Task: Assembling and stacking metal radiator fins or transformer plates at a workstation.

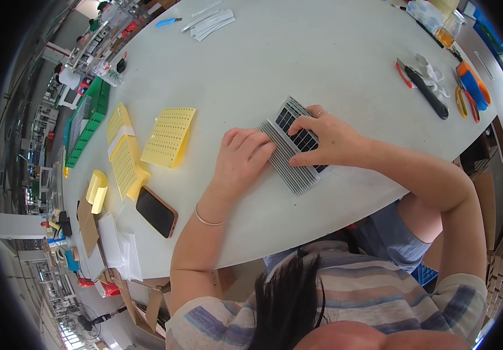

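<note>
A pleated grey-green air filter lies at a slant on the table, in front of me. Next to its pleats, on the right, runs a black grid panel in a pale frame. My left hand has its curled fingers over the left edge of the pleats. From the right, my right hand reaches across the grid, its thumb and index finger bent onto the pale strip between grid and pleats. The other right fingers bend over the upper far end. Both hands partly hide the filter.
Yellow perforated sheets, a banded yellow stack and a phone lie to the left, near a green bin. A black-handled knife and orange-handled scissors lie right. White strips rest far back.
</note>
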`<state>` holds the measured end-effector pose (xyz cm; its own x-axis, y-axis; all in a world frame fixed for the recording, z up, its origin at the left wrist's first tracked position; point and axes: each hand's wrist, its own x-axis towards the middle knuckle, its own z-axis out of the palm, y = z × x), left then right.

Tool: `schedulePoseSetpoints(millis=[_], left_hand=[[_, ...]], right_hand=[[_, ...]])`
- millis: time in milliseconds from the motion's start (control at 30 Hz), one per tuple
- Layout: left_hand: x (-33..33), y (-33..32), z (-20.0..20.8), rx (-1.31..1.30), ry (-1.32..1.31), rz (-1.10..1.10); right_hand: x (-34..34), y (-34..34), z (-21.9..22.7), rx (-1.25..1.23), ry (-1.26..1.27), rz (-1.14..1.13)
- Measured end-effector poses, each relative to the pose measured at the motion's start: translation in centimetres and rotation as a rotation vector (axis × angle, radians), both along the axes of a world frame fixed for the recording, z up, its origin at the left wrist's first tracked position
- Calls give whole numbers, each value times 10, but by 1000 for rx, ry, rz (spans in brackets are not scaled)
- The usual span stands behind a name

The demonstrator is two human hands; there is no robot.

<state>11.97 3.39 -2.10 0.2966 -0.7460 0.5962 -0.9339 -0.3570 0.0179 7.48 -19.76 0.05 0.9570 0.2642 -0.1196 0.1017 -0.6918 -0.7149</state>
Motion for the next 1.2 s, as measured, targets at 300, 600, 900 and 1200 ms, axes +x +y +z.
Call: schedulePoseSetpoints(millis=[300, 600, 900, 1200], left_hand=[[0, -1, 0, -3, -2, -2], [1, -1, -3, -7, -6, -3], [1, 0, -3, -17, -5, -9], [0, -2, 0, -6, 3, -7]], right_hand=[[3, -5, -6, 45, -18, 27], [4, -5, -6, 58, -11, 35], [5, -7, -6, 68, -7, 54], [4, -6, -3, 59, -8, 57]])
